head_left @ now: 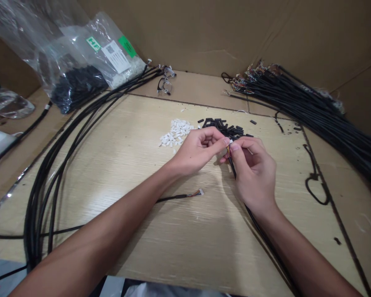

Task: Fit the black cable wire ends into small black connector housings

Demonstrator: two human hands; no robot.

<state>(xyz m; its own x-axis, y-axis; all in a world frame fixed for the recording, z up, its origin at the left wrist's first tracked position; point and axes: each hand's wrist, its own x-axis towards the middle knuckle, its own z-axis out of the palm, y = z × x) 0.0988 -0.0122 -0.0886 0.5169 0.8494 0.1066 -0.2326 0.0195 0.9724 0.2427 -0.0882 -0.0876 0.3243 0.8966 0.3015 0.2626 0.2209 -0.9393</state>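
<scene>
My left hand [200, 148] and my right hand [255, 169] meet over the middle of the table, fingertips pinched close together. Between them is a small white connector [231, 141] at the end of a black cable [231, 165], with thin coloured wires running into it. The cable hangs down under my right hand towards me. Just behind my fingers lie a pile of white connector housings [177, 131] and a pile of short black tube pieces [218, 123]. Another cable end with a white plug [200, 192] rests on the table below my left wrist.
Looped black cables [46, 194] curve along the left side. A thick bundle of black cables [312, 107] lies at the right. Clear bags of black parts [77, 84] and white parts [128, 72] stand back left, near glasses [165, 85]. Cardboard walls [204, 37] enclose the back.
</scene>
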